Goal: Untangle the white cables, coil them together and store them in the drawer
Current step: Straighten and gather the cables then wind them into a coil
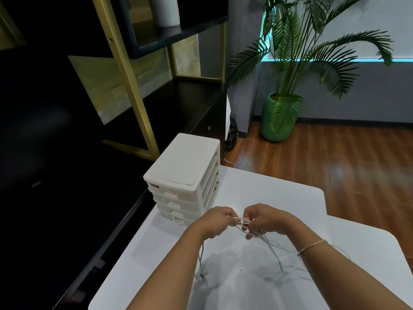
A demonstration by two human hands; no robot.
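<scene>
Both of my hands are raised over the white table point(279, 193) with a bundle of white cables point(242, 223) stretched between them. My left hand point(215, 222) grips one end of the bundle with curled fingers. My right hand point(266, 220) pinches the other end, a bracelet on its wrist. Loose cable strands hang down from both hands and trail onto the table. A small white drawer unit point(185, 173) with several shut drawers stands just beyond my left hand, at the table's far left corner.
A dark desk and a black shelf with gold posts point(134, 86) run along the left. A potted palm in a green pot point(278, 121) stands on the wooden floor beyond the table. A white vase point(166, 10) sits on the shelf.
</scene>
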